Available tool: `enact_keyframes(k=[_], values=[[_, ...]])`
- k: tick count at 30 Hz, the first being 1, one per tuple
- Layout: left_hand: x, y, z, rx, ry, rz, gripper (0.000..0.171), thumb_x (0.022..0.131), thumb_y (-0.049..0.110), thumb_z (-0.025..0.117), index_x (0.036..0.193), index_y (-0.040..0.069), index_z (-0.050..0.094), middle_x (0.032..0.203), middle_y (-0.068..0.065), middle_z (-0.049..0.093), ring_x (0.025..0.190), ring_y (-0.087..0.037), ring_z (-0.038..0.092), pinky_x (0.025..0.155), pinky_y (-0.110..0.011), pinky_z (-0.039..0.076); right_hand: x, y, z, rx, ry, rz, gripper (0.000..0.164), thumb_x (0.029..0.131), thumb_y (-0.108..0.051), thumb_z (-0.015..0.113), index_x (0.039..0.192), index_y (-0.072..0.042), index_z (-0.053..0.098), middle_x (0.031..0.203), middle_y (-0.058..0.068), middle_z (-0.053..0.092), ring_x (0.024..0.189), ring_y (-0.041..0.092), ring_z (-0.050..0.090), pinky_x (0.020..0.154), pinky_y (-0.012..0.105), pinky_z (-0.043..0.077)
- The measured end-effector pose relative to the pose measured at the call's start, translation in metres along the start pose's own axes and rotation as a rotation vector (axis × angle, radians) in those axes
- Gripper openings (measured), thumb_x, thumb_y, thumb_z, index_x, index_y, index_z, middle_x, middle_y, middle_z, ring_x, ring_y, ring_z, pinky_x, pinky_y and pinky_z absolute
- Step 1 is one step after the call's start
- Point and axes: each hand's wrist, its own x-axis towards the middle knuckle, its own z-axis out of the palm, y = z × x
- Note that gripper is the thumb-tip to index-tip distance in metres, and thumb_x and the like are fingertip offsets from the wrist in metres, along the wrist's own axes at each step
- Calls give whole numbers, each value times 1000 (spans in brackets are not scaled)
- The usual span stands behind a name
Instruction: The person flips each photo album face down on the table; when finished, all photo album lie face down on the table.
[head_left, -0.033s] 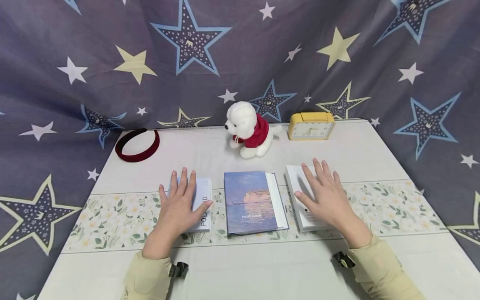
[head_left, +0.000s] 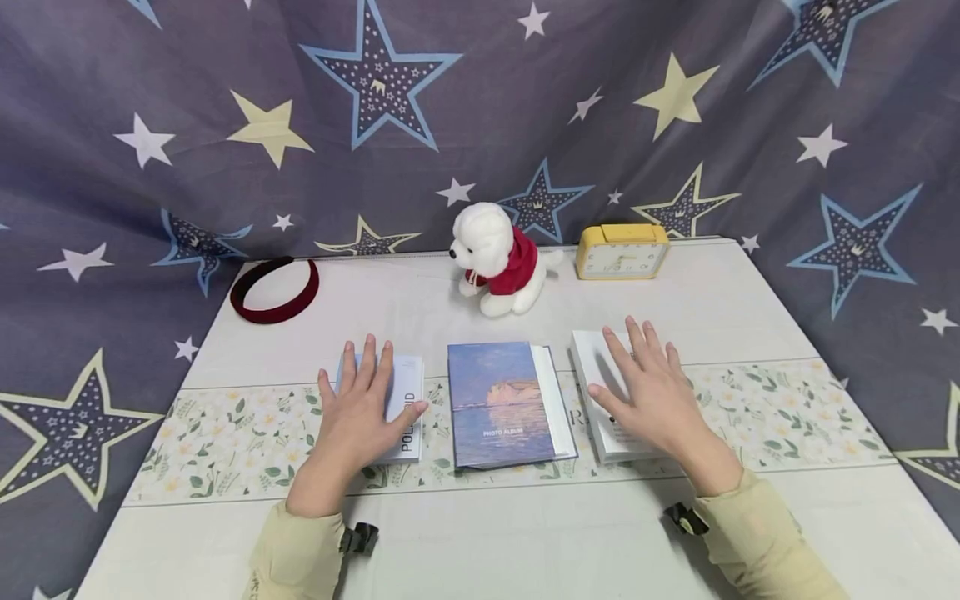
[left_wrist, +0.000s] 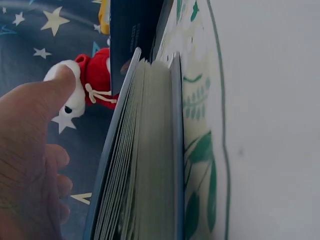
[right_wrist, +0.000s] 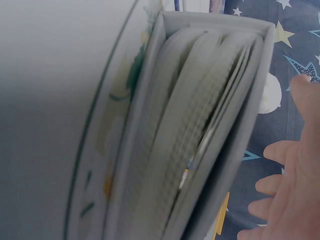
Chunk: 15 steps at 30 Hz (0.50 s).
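Note:
My left hand (head_left: 358, 408) is spread above a pale blue album (head_left: 408, 379) with large letters partly hidden by the thumb. In the left wrist view a gap shows between the thumb and the album's page edges (left_wrist: 150, 150). My right hand (head_left: 652, 396), fingers straight and apart, is over a thick white album (head_left: 591, 358). The right wrist view shows that album's thick pages (right_wrist: 195, 110) inside its white cover, with the fingers apart from it. Between the hands lies a blue photo album (head_left: 495, 404) with a seaside painting on its cover.
A white plush dog (head_left: 487, 242) in a red hoodie sits behind the middle album. To its right stands a yellow alarm clock (head_left: 622, 252). A dark red headband (head_left: 279, 312) lies at the back left. The star-patterned curtain (head_left: 480, 100) hangs behind the table (head_left: 487, 542).
My left hand has shifted very slightly to the right, its thumb covering a little more of the lettering. The albums and other objects stay in place.

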Motion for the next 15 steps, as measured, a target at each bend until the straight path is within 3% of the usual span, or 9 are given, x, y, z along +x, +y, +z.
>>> enact_keyframes(k=[15], values=[[-3, -2, 1, -17, -2, -13, 103, 85, 78, 42, 158, 16, 5, 162, -12, -7, 145, -31, -22, 104, -73, -10, 0, -2, 3, -16, -22, 13, 83, 92, -61, 51, 156, -16, 26, 161, 20, 7, 146, 43, -1, 110, 68, 4]])
